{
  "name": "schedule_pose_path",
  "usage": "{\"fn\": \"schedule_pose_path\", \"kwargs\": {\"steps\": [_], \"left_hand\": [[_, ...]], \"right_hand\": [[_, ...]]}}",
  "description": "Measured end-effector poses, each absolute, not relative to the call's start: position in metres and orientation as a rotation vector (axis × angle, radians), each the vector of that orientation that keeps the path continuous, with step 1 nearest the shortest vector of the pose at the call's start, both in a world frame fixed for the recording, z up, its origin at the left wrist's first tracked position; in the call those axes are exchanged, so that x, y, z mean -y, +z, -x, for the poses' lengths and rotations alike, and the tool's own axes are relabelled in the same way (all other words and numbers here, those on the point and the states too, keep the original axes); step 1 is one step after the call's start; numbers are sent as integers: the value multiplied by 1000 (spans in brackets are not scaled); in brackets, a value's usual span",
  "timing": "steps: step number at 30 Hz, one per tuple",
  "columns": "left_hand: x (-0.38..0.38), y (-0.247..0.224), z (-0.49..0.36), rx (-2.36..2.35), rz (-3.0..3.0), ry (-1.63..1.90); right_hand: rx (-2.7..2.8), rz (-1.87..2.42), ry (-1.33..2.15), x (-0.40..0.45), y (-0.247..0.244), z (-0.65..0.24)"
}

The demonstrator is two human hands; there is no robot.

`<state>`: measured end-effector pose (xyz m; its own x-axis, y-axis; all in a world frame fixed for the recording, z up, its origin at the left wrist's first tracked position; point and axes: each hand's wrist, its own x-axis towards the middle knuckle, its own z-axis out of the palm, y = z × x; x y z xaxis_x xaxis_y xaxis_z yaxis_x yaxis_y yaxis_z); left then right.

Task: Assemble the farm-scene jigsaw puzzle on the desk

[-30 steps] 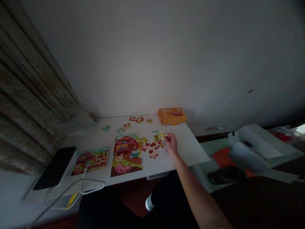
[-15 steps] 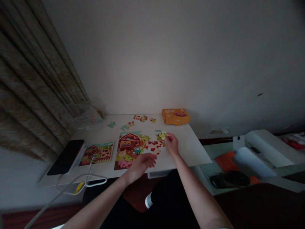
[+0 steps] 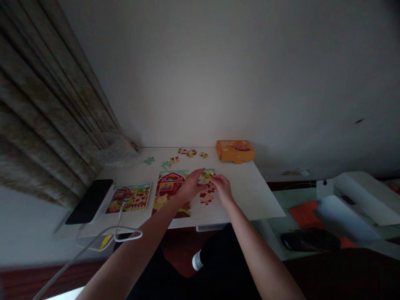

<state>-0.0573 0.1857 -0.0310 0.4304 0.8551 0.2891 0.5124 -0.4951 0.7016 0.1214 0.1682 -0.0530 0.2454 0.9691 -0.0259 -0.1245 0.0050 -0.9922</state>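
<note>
A pale wall (image 3: 200,75) is rising behind everything, a striped curtain (image 3: 46,104) is hanging down the left side, and a white desk (image 3: 259,200) is carrying the whole layout. On the desk, a black phone (image 3: 89,201) is lying at the left, an orange box (image 3: 235,151) is sitting at the back edge, and a picture card (image 3: 128,198) is lying just left of a part-built jigsaw puzzle (image 3: 170,187) showing a red barn. Loose pieces (image 3: 187,153) are lying between the puzzle and the back edge (a few pale green ones among them). The work in hand is at the puzzle's right side, where brown-spotted pieces (image 3: 207,196) are lying together. Both arms (image 3: 143,233) are reaching forward from the bottom of the view and meeting there. The left hand (image 3: 192,186) is open, its fingers stretching toward the spot and gripping nothing visible. The right hand (image 3: 222,188) is holding its fingertips (image 3: 214,177) close together beside a small yellow puzzle piece (image 3: 206,175), which is lying between the hands at the puzzle's upper right; I cannot tell whether they are pinching it or only touching it.
</note>
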Motion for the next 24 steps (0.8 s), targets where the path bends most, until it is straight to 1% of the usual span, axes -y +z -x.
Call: {"fn": "schedule_pose_path", "kwargs": {"steps": [6,8,12,14,20,24], "left_hand": [[-189,-26,54,-1129,-2406,834],[-194,-28,58,-1153,-2447,771],[-206,-37,69,-1246,-2384,652],[-213,-39,73,-1251,-2356,562],[-227,-36,73,-1151,-2420,369],[-230,-37,75,-1115,-2522,285]], "right_hand": [[1030,1300,1152,-172,-52,-127],[1131,1354,1041,-173,-54,-134],[1474,1612,543,-174,-59,-151],[1640,1724,379,-172,-61,-156],[1995,1792,242,-168,-59,-148],[2033,1798,183,-166,-57,-145]]}}
